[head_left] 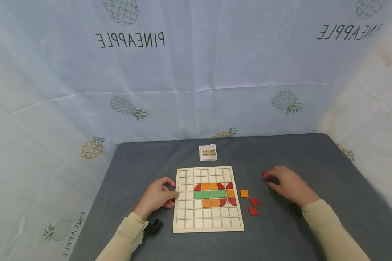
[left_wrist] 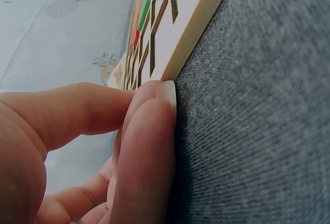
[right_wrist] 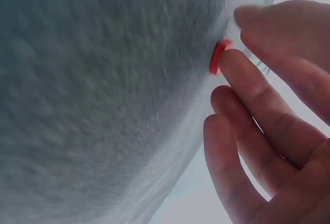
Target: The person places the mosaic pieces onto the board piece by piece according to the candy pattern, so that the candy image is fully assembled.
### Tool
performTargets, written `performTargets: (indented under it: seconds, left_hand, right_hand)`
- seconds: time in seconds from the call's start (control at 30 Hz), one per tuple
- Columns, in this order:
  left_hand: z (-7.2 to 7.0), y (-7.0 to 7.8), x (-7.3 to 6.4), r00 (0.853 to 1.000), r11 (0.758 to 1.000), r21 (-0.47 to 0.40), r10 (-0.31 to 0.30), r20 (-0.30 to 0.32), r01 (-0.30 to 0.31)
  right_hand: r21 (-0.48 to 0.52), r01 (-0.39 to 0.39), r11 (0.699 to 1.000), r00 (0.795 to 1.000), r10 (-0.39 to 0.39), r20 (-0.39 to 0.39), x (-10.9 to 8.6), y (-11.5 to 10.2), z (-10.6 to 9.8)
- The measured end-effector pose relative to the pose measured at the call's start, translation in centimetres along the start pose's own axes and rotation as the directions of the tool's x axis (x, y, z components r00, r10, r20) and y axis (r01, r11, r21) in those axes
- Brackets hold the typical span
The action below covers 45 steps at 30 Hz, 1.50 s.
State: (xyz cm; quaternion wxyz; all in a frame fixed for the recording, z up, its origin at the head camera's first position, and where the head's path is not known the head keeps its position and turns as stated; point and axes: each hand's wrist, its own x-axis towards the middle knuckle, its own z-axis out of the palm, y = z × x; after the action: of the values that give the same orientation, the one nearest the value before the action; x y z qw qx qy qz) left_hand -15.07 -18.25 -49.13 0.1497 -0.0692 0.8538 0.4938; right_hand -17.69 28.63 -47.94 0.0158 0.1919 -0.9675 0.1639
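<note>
A pale wooden grid board (head_left: 189, 214) lies flat on the table, with green squares (head_left: 206, 194), orange squares (head_left: 210, 203) and red quarter-circle pieces (head_left: 197, 187) set in its cells. At the board's left edge, my left hand (head_left: 157, 195) pinches the rim between thumb and fingers; the left wrist view shows the fingertips against that wooden edge (left_wrist: 193, 30). My right hand (head_left: 289, 184) is right of the board, over a red piece (head_left: 265, 173). In the right wrist view a fingertip meets or nearly touches this red piece (right_wrist: 218, 59), with thumb and fingers apart.
Between the board and my right hand lie a loose orange square (head_left: 244, 193) and two red quarter-circle pieces (head_left: 254, 202). Behind the board lies a small pattern card (head_left: 208, 152). Pineapple-printed cloth (head_left: 196, 72) hangs around the dark grey table (head_left: 143, 159).
</note>
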Motion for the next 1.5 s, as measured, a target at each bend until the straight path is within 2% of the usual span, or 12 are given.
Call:
performTargets:
  seconds: [0.2,0.37,0.73,0.97,1.17,1.5]
  left_hand:
    - [0.1,-0.1,-0.1,1.000,1.000,-0.004,-0.001,0.001,0.001]
    - [0.2,-0.1,-0.1,1.000,1.000,-0.009,0.006,0.004,-0.006]
    - [-0.1,0.0,0.0,1.000,1.000,-0.005,0.010,-0.003,-0.010]
    - [-0.1,-0.1,0.1,1.000,1.000,-0.005,0.007,-0.001,-0.007]
    - [-0.1,0.0,0.1,1.000,1.000,-0.004,0.008,-0.008,-0.008]
    - [-0.2,0.0,0.0,1.000,1.000,-0.009,0.005,-0.001,-0.005]
  right_hand:
    - [-0.035,-0.009,0.999,1.000,0.010,0.020,1.5,1.1,0.1]
    - [-0.044,-0.026,0.999,0.999,0.027,0.039,1.9,1.4,0.1]
    - [-0.036,-0.035,0.999,0.998,0.037,0.054,0.4,2.2,-0.7]
    - [-0.017,-0.020,1.000,0.996,0.022,0.087,0.2,2.2,-1.0]
    - [-0.046,-0.012,0.999,0.996,0.016,0.085,0.0,2.5,-1.3]
    - [-0.035,-0.031,0.999,0.994,0.034,0.099,-0.9,2.1,-1.4]
